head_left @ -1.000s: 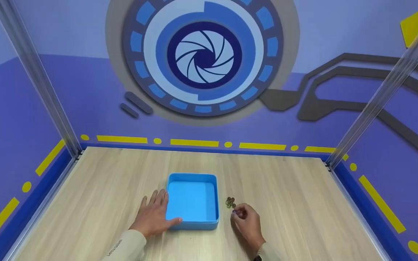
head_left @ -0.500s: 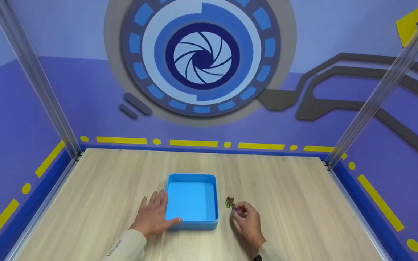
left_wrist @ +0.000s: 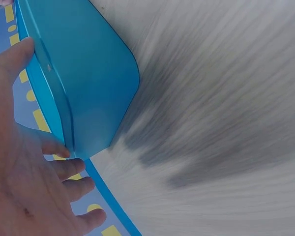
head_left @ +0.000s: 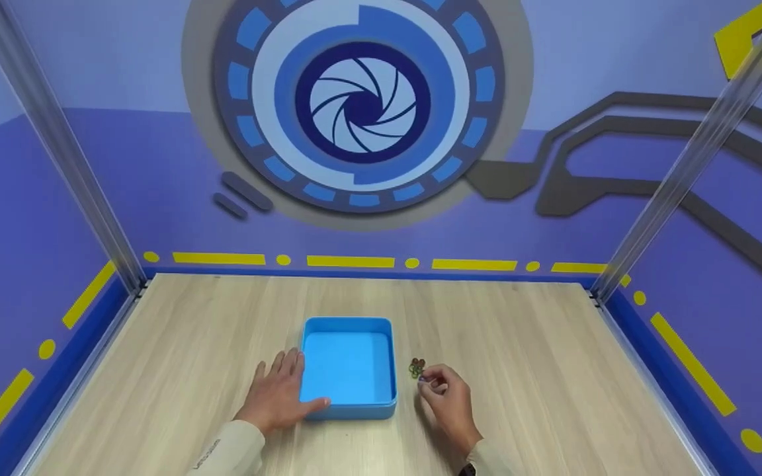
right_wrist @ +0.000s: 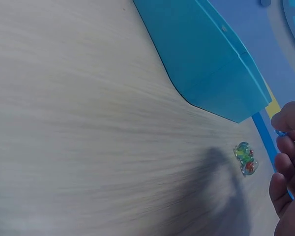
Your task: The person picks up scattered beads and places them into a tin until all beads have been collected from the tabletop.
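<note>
A square light-blue box (head_left: pixel 354 411) stands on the wooden table. My left hand (head_left: pixel 274 395) rests against its left side, fingers extended and spread, with the thumb over the front rim. To the right of the box, my right hand (head_left: pixel 448 402) pinches a small blue glass marble (right_wrist: pixel 281 132) between thumb and forefinger, a little above the tabletop. Just beyond those fingertips lies a small cluster of glass marbles (right_wrist: pixel 246 158), clear with green, yellow and red swirls. My fingers cover most of the blue marble in the head view.
The pale wood table (head_left: pixel 540 370) extends around the box on all sides. Printed blue-purple panels (head_left: pixel 156 178) enclose it at the back and sides. Metal posts (head_left: pixel 83 172) stand at the back corners.
My right hand has risen slightly with the blue marble in its pinch. My left hand stays on the box. The head view has shifted a little.
</note>
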Motion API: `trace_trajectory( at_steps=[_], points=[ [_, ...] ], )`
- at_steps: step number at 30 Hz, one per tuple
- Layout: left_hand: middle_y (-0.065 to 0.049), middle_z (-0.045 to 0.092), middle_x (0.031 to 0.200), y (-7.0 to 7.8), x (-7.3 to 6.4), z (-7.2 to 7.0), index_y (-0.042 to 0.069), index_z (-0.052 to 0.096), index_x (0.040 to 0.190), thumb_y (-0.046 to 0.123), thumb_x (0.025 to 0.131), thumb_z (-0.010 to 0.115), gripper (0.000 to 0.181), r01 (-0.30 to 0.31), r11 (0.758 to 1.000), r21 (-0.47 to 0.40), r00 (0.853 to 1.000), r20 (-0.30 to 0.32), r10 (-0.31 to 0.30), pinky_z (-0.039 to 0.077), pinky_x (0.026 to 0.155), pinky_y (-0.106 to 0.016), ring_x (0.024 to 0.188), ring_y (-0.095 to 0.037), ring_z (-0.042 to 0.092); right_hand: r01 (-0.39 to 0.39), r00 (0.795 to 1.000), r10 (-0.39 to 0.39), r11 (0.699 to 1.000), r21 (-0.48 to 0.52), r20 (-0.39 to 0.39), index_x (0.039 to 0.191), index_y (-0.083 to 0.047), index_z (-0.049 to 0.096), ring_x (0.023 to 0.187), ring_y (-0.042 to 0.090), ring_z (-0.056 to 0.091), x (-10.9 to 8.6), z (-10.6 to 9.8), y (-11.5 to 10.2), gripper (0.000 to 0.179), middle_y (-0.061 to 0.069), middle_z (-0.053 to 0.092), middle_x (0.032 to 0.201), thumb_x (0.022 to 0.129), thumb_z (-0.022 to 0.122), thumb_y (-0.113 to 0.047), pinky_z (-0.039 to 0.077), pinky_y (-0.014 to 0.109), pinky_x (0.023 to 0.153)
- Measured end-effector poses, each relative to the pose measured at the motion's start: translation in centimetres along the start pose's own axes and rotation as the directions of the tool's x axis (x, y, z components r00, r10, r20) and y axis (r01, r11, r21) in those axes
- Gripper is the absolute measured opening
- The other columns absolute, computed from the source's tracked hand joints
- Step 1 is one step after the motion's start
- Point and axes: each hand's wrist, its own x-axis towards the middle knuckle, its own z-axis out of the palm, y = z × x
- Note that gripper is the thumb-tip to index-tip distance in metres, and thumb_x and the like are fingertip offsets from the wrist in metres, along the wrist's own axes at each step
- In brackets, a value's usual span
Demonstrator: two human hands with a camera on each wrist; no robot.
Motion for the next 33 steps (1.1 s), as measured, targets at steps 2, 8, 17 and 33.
trace_trajectory(
  at_steps=[2,8,17,33],
  points=[
    [-0.020,0.028,0.157,0.0,0.0,0.0,0.000,0.028,0.150,0.074,0.079,0.057,0.107,0.003,1.000,-0.004,1.000,0.007,-0.003,0.015,0.114,-0.066,0.146,-0.041,0.025,0.004,1.000,-0.004,1.000,0.005,0.001,0.094,-0.010,0.065,0.082,0.012,0.056,0.0,0.0,0.0,0.015,0.002,0.066,0.092,0.083,0.069,-0.001,0.047,0.019,0.070],
    [-0.020,0.028,0.157,0.1,0.0,-0.2,-0.001,0.028,0.150,0.072,0.079,0.059,0.106,0.007,1.000,-0.019,1.000,0.017,-0.007,0.016,0.114,-0.066,0.145,-0.040,0.026,0.007,1.000,-0.007,1.000,0.016,0.006,0.094,-0.010,0.064,0.083,0.011,0.056,0.1,-0.2,-0.1,0.014,0.002,0.065,0.091,0.083,0.069,-0.002,0.048,0.019,0.071],
    [-0.020,0.028,0.157,0.0,0.1,-0.2,-0.001,0.028,0.150,0.072,0.079,0.059,0.106,-0.002,1.000,-0.026,1.000,0.025,0.003,0.015,0.113,-0.066,0.146,-0.041,0.025,0.032,0.999,-0.032,0.999,0.018,0.005,0.094,-0.010,0.064,0.084,0.012,0.056,0.1,-0.3,-0.5,0.014,0.001,0.065,0.092,0.084,0.068,-0.003,0.047,0.022,0.072],
    [-0.019,0.028,0.158,-0.1,0.3,-0.2,0.000,0.028,0.150,0.071,0.079,0.060,0.106,0.003,1.000,-0.016,1.000,0.029,-0.003,0.015,0.113,-0.067,0.146,-0.040,0.025,-0.002,1.000,0.001,0.999,0.052,0.024,0.095,-0.010,0.065,0.085,0.012,0.055,0.5,-0.3,-1.5,0.013,0.001,0.065,0.093,0.084,0.070,-0.005,0.045,0.024,0.073]
  ],
)
